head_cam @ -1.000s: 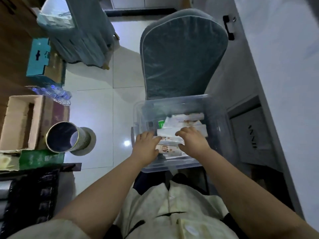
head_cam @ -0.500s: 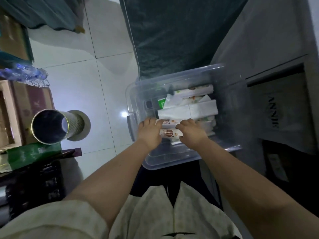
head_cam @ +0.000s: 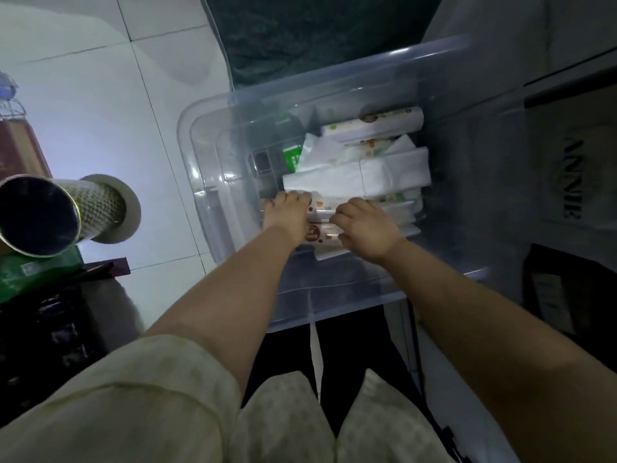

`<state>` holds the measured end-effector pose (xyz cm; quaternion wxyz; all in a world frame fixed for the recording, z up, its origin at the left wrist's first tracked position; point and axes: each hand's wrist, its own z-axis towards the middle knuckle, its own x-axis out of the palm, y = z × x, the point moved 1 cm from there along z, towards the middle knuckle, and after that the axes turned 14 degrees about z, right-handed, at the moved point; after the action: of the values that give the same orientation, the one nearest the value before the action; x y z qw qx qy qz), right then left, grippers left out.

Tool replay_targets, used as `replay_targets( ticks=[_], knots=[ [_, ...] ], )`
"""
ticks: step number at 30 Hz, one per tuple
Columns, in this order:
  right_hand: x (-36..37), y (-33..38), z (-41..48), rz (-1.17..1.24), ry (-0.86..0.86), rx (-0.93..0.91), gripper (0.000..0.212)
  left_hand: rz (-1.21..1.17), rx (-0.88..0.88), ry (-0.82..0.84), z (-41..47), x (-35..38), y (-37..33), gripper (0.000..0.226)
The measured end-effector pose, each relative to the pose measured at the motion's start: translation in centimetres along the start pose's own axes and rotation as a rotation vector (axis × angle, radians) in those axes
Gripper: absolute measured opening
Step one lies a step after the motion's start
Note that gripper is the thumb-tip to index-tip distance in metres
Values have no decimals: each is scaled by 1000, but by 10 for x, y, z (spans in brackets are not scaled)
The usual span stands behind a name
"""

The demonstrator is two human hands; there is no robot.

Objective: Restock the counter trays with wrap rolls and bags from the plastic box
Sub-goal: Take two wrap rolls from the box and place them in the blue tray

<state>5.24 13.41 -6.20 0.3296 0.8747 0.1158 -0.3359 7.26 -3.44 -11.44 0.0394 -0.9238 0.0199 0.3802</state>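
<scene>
Both my hands are down inside the clear plastic box (head_cam: 213, 182) in the middle of the frame, on the near rolls of wrap (head_cam: 322, 215). These rolls lie crosswise, long axis running left to right across the picture, one stacked just nearer me than the other. My left hand (head_cam: 288, 213) covers their left end, fingers curled over the top; my right hand (head_cam: 362, 225) closes over the right part, fingers bent round the roll. I judge each hand has a hold, though the undersides are hidden. Both hands are equally near, one per end, so a level lift straight up suits. Beyond my knuckles, toward the upper frame, lie folded white bags (head_cam: 357, 177) and more rolls (head_cam: 374, 123), lying the same way.
</scene>
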Motion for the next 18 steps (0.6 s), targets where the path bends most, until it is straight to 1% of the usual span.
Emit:
replay_targets(
  ticks=[3, 6, 8, 11, 14, 16, 18],
  knots=[
    [0, -7, 0, 0, -1, 7, 36, 12, 27, 5, 10, 0, -6, 61],
    [-1, -8, -1, 9, -6, -9, 37, 46, 74, -29, 12, -3, -4, 61],
    [-2, -7, -2, 24, 6, -22, 37, 43, 83, -94, 9, -7, 3, 57],
    [-1, -1, 2, 14, 70, -13, 41, 20, 41, -255, 3, -24, 16, 56],
    [7, 8, 19, -5, 153, 76, 44, 5, -6, -366, 4, -44, 23, 57],
    [15, 14, 33, 16, 201, 152, 47, -11, -17, -393, 6, -53, 24, 56],
    [27, 19, 44, 21, 254, 204, 54, -28, -17, -406, 6, -58, 23, 56]
  ],
)
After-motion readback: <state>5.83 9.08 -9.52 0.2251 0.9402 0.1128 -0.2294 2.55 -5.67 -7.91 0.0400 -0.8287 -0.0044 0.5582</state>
